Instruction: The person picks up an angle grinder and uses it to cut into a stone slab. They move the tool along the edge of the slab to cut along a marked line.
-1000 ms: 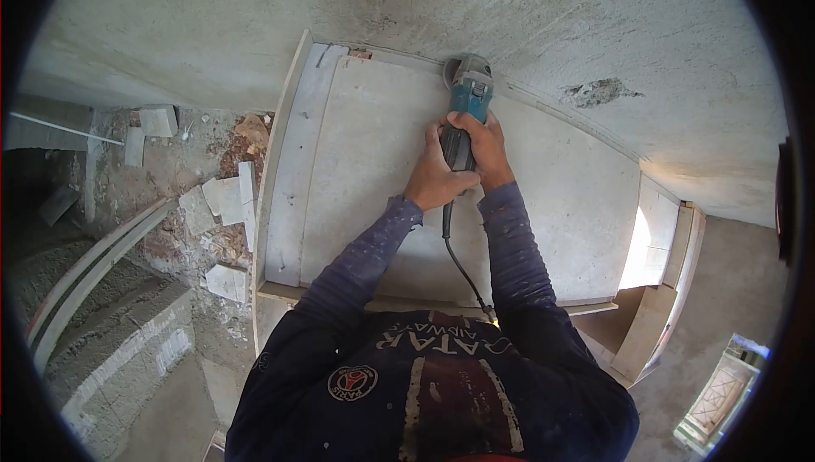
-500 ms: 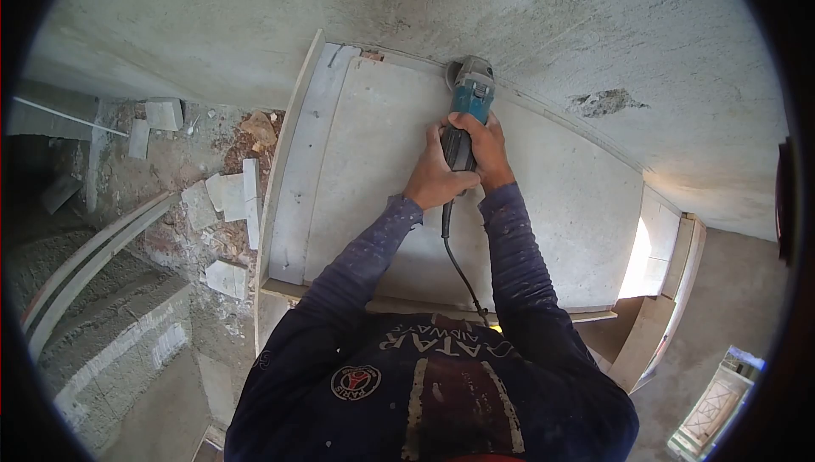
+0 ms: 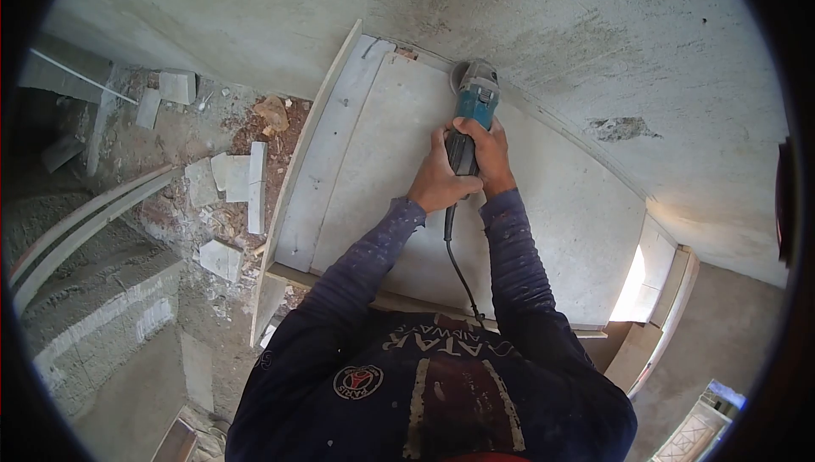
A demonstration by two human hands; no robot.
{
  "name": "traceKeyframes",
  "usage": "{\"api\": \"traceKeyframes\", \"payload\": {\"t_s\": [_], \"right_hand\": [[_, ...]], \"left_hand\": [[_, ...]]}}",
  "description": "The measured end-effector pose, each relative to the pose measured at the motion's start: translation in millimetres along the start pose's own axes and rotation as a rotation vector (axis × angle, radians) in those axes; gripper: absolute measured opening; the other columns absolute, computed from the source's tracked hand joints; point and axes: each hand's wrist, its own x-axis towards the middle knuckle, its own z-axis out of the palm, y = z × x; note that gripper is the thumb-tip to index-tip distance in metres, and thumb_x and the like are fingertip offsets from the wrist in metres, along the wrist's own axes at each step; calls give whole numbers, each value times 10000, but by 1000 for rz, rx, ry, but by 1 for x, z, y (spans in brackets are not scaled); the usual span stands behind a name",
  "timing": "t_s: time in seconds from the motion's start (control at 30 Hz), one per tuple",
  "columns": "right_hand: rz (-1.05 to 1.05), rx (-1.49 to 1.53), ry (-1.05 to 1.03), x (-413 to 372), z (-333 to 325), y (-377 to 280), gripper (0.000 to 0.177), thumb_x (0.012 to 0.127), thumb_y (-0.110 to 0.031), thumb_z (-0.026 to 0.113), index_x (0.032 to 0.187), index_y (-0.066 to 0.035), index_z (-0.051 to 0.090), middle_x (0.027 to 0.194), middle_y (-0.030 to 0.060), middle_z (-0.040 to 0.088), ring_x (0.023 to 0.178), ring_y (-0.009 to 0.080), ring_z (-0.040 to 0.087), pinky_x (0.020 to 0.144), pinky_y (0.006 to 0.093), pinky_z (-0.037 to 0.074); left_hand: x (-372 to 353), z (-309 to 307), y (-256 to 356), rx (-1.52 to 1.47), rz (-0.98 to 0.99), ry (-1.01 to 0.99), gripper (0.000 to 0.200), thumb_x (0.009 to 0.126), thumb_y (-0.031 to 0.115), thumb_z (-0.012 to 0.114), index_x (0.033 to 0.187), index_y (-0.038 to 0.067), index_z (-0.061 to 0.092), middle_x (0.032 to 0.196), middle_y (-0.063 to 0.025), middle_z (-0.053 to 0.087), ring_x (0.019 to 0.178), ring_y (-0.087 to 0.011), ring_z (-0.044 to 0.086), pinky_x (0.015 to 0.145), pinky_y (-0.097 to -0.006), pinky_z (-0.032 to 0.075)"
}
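Both my hands hold a teal and black angle grinder [image 3: 477, 105]. My left hand [image 3: 439, 175] wraps round the rear of its black body, thumb toward the right. Higher up, my right hand [image 3: 487, 153] grips the body near the teal part. The grinder's disc [image 3: 459, 77] is at the seam between the pale board [image 3: 382, 131] and the rough wall [image 3: 543, 29]. From the tool's rear end a black cable [image 3: 461, 271] runs down toward my chest.
A raised wooden edge [image 3: 310, 156] borders the board on the left. Beyond it lie broken white blocks [image 3: 256, 186] and rubble on a lower floor, beside curved strips [image 3: 81, 216]. A wooden frame [image 3: 671, 313] stands at the right. The wall has a chipped patch [image 3: 622, 129].
The view has tilted slightly, so the board's left edge appears further right. My hands and the grinder sit slightly lower and further right in the view, with the same grip.
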Motion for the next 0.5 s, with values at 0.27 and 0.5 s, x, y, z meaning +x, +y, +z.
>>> {"api": "traceKeyframes", "payload": {"t_s": [0.27,0.5], "right_hand": [[8,33,26,-12,-15,-3,312,847,-154,697,1075,18,574,897,110,680,747,184,679,698,309,568],[32,103,63,-17,-39,-11,331,835,-146,720,1074,27,571,900,111,678,731,178,687,677,308,575]], "left_hand": [[-2,21,-6,-18,74,5,1038,686,193,790,1478,-26,156,1236,-265,531,1072,-332,634,890,-389,539],[3,43,1,5,83,-31,1020,693,219,786,1455,-47,162,1249,-323,536,1138,-423,616,973,-440,497]]}}
